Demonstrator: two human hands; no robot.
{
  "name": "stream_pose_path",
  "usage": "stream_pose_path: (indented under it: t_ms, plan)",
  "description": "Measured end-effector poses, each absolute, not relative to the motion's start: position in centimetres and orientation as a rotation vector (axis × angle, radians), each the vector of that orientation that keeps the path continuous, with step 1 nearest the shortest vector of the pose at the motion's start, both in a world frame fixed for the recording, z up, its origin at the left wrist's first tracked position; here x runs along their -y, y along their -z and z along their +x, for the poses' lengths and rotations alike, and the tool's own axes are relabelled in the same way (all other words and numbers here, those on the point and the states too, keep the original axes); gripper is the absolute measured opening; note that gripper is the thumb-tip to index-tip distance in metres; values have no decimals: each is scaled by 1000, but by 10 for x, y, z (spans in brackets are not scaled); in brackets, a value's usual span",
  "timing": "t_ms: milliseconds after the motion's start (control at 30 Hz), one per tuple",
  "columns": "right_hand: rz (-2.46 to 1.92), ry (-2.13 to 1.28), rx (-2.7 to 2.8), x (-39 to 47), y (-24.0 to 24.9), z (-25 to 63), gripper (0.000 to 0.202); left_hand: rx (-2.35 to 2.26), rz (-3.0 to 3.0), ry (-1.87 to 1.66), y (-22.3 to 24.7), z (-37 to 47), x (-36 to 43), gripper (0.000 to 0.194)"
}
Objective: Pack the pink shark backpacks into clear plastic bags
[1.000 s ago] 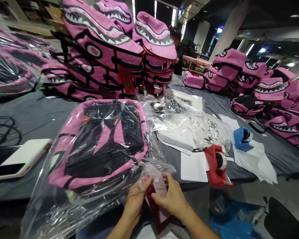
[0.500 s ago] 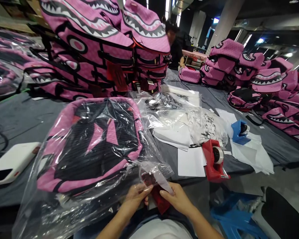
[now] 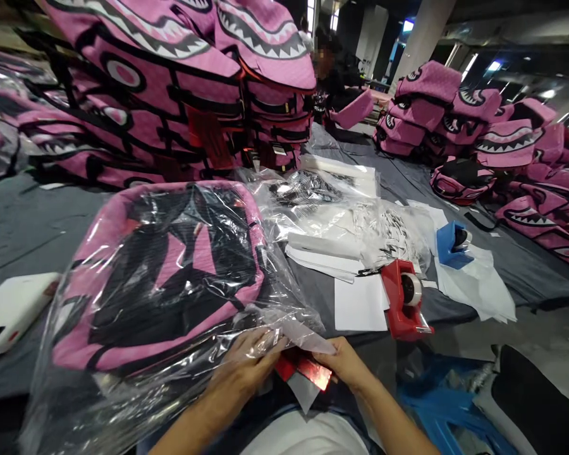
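Observation:
In front of me lies a pink and black backpack [image 3: 208,322] inside a clear plastic bag [image 3: 284,272]. Near the bag's lower right corner, a shiny red tag [image 3: 313,373] shows between my hands, partly wrapped in a thin whitish translucent sheet [image 3: 308,338]. My left hand [image 3: 256,357] is closed at the tag's left end, its fingers over the sheet and against the bag's edge. With thumb and fingers, my right hand [image 3: 346,363] pinches the sheet's right end beside the tag. How much of the tag sits under the left fingers is hidden.
Stacked pink shark-mouth bags [image 3: 208,95] rise behind the backpack, with more pink bags [image 3: 507,145] at right. A red tape dispenser [image 3: 398,316], a blue tape dispenser [image 3: 448,249], white paper [image 3: 360,306] and a white device [image 3: 19,303] lie around. Another person [image 3: 329,82] works behind.
My left hand has moved slightly left and up, now over the sheet. The red tag has turned crosswise and catches the light. The person behind has lifted a pink bag.

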State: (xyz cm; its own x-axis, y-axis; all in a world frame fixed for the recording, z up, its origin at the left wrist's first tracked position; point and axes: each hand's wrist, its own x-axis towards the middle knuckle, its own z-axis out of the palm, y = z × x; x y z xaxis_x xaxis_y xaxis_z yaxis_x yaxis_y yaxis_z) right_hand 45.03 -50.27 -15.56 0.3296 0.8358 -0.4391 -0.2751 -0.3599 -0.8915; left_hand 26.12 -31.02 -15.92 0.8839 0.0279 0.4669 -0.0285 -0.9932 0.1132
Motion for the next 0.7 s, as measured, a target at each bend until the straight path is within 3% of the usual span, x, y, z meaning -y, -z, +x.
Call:
stream_pose_path:
  t_ms: [100, 333, 567, 700]
  plan:
    - [-1488, -1268, 536, 503, 155, 449, 65, 295, 3016, -468, 159, 272, 299, 74]
    - [-1601, -1257, 569, 505, 166, 455, 64, 693, 2950, -409, 160, 298, 281, 48]
    - [-2107, -268, 1177, 511, 161, 452, 26, 608, 2887, -168, 114, 299, 289, 27]
    - [-1964, 52, 1380, 518, 166, 449, 28, 558, 2948, -219, 122, 304, 291, 24]
